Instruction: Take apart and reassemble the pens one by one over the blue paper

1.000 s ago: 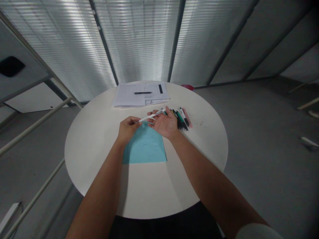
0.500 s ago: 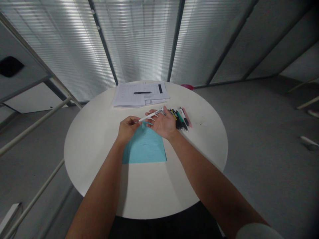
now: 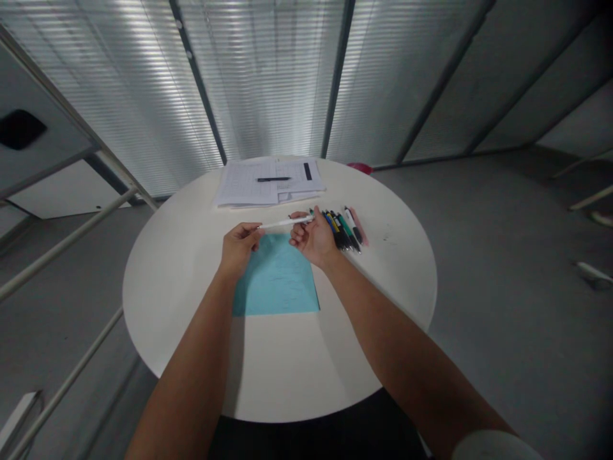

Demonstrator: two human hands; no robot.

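Observation:
A slim white pen (image 3: 280,223) stretches almost level between my two hands, above the far edge of a light blue sheet or folder (image 3: 278,278). The fingertips of my left hand (image 3: 239,248) pinch its left end. My right hand (image 3: 315,237), palm turned up, has its fingers curled round the other end. Just right of that hand lies a row of pens (image 3: 345,231) with black, green, yellow, blue and white parts, partly hidden by the hand. A pink item (image 3: 360,227) rests at the row's right side.
Everything lies on a round white table (image 3: 393,287). At its far side are printed papers (image 3: 244,185) with a black pen (image 3: 274,179) on top. Blinds (image 3: 268,83) stand behind the table, and a pale metal rail (image 3: 67,244) runs along the left.
My right hand's fingers have curled in around the pen from a more open palm. The left hand has shifted slightly left, and the pen lies more level.

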